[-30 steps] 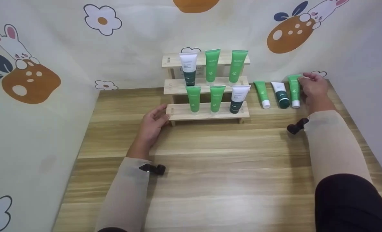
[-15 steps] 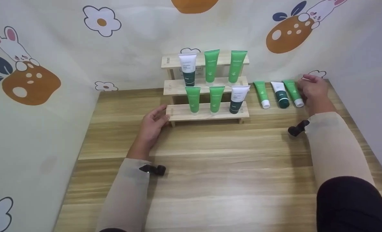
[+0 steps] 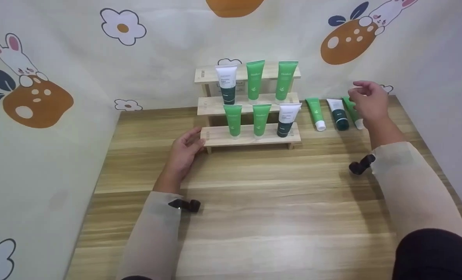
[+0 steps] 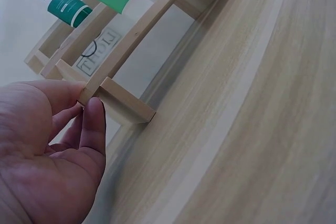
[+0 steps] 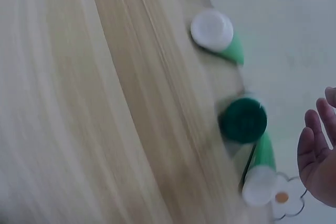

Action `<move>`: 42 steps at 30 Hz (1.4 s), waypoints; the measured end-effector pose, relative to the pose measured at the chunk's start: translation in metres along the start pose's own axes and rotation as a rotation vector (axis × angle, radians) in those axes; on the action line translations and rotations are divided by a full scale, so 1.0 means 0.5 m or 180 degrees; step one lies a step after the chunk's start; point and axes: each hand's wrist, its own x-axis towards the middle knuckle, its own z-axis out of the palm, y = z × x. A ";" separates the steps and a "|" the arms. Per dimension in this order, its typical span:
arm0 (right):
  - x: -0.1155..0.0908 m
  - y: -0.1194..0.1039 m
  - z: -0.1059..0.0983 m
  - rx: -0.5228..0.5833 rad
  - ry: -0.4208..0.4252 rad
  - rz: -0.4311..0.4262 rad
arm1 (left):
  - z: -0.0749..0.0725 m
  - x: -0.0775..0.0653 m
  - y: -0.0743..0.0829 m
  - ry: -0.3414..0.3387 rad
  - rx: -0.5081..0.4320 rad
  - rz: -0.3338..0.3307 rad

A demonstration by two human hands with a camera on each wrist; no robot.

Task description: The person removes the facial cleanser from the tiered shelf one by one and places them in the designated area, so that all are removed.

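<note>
A three-step wooden display rack stands at the back of the table. My left hand pinches the left end of its bottom shelf between thumb and fingers, as the left wrist view shows close up. On the bottom shelf stand two green tubes and a white and dark-green tube; the middle shelf bears three more. To the right lie a green tube, a white and dark-green tube and another green tube. Over the last one hovers my right hand, empty, its fingers loosely bent and partly covering that tube.
Behind the rack and along both sides rise pale walls printed with flowers, rabbits and orange fruit. The wood-grain table extends toward me. A small black wrist camera juts from the right sleeve; the left has one too.
The right-hand green tube has turned to slant against the white and dark-green one. My right hand has let go of it and lifted up and leftward. My left hand stays put.
</note>
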 end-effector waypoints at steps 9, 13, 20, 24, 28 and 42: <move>-0.059 -0.052 0.053 0.0219 -0.0202 -0.0226 | 0.001 -0.001 0.003 0.0057 0.0151 -0.0028; -0.083 -0.064 0.073 0.0190 -0.0277 -0.0426 | 0.001 -0.002 0.005 0.0055 0.0161 -0.0022; -0.122 -0.087 0.095 0.0193 -0.0358 -0.0770 | 0.002 0.000 0.003 0.0003 0.0134 -0.0002; -0.137 -0.097 0.112 0.0325 -0.0405 -0.0907 | 0.001 0.000 0.001 0.0013 0.0101 0.0027; -0.146 -0.104 0.130 0.0505 -0.0500 -0.0985 | 0.001 -0.001 -0.002 0.0015 0.0101 0.0087; -0.167 -0.134 0.186 0.1217 -0.0868 -0.1085 | -0.001 -0.003 0.001 0.0003 0.0215 0.0083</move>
